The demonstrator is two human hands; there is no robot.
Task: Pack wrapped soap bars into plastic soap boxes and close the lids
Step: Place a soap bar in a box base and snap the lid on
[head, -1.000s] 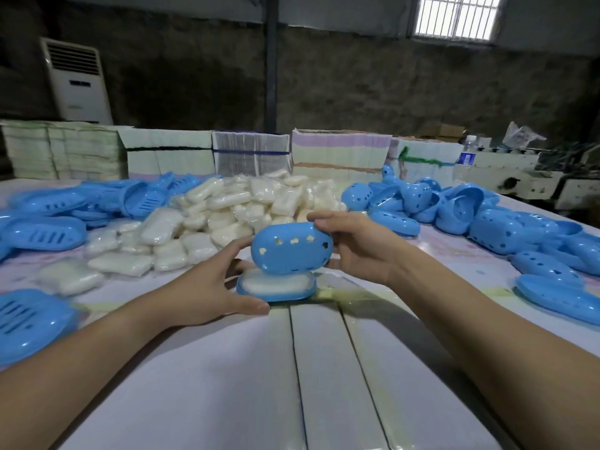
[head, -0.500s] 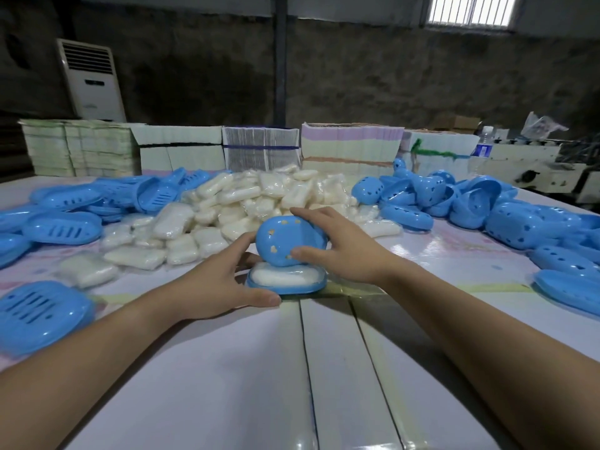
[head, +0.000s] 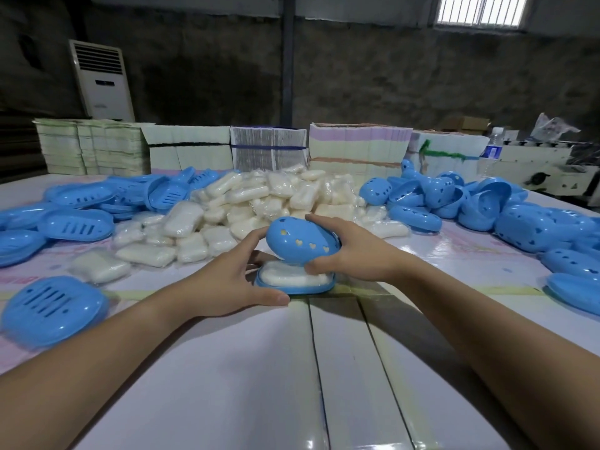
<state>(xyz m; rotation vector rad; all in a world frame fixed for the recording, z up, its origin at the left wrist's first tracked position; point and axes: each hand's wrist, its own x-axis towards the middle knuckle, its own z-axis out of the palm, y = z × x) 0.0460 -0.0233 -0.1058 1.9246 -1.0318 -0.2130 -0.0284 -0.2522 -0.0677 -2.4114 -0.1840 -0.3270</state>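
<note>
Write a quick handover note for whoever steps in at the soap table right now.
Right hand: grips the blue lid, tilted above the base, not yet closed.
Left hand: rests against the blue base, steadying it on the table.
Done: a wrapped soap bar lies in the base.
Left: press the lid shut, then continue with the soap pile, loose bases and loose lids.
</note>
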